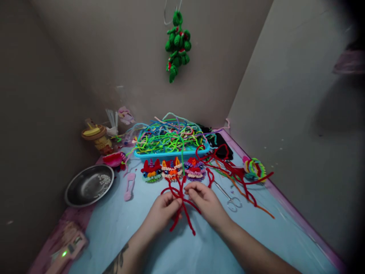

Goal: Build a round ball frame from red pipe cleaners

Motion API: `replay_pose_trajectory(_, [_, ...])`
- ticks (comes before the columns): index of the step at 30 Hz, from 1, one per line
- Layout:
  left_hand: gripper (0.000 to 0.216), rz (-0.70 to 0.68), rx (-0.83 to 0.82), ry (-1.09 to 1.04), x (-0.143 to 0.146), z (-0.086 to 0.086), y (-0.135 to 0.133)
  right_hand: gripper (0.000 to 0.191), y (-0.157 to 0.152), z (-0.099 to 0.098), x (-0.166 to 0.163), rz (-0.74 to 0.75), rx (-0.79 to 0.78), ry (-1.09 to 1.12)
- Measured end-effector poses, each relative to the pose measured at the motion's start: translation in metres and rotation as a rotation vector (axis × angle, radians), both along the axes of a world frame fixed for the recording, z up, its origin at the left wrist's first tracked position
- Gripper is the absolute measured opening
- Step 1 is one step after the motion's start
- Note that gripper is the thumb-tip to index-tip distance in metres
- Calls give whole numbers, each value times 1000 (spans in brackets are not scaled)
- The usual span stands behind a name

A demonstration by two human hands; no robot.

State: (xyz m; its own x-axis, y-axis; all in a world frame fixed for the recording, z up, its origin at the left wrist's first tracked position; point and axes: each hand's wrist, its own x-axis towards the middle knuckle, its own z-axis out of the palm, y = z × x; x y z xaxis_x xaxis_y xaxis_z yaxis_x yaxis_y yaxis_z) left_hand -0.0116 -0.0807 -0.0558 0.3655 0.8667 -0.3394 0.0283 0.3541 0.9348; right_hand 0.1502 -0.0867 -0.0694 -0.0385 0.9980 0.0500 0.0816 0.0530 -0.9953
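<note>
Several red pipe cleaners (186, 217) cross in a star-like bundle, their ends spreading outward. My left hand (165, 208) pinches the bundle at its crossing, thumb on top. On the other side, my right hand (205, 199) has its fingers bent together at one of the red strands; the exact contact at the fingertips is partly hidden. Just beyond the bundle sit three fuzzy animal-face pieces in a row: a red one with a teal edge (151, 171), an orange and cream one (172, 169), and a purple and red one (194, 168).
A blue tray (171, 155) heaped with coloured pipe cleaners stands behind. Scissors (229, 198) and loose red stems (242, 179) lie right. Left are a pink hair clip (129, 187), a metal bowl (85, 188) with small white bits, and a pink lit device (68, 251). A green ornament (177, 45) hangs above.
</note>
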Motion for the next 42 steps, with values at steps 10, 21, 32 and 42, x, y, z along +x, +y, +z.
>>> replay_pose_trajectory(10, [20,-114,-267,-263,-11,-2,-1,34,-7,16,20,188,831,-681])
replay_pose_trajectory(21, [21,-234,-109,-74,-13,-1,-1,16,-4,22,15,257,895,-592])
replay_pose_trajectory(32, [26,-321,134,143,-14,5,4,15,-4,19,15,285,804,-638])
replay_pose_trajectory(42, [17,-247,606,369,-7,5,-1,15,-6,13,8,200,558,-566])
